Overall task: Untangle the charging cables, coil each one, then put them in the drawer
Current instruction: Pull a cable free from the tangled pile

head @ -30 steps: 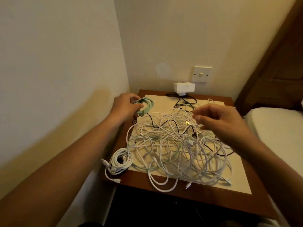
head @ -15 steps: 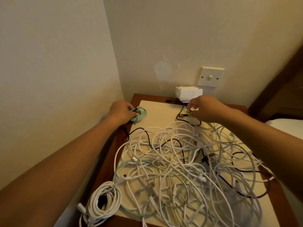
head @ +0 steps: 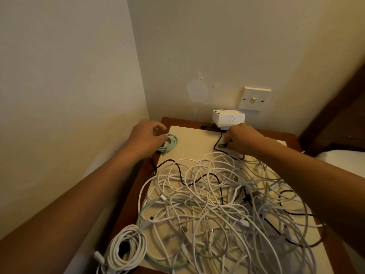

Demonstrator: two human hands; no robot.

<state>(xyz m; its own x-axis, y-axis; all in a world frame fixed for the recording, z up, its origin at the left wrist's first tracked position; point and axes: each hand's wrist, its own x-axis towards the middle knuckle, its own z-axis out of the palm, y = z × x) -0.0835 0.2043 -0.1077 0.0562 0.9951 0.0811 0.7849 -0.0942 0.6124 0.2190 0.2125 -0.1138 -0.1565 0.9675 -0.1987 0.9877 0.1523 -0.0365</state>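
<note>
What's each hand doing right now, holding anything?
Left hand: thumb at the green coil; grip cannot be told.
Right hand: fingers curled, pinching the black cable.

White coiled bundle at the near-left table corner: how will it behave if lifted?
The white coil is probably floppy: its loops lie loose, no tie visible, so it may spring apart. Likely light. It seems to overhang the table edge, so a push could drop it.
</note>
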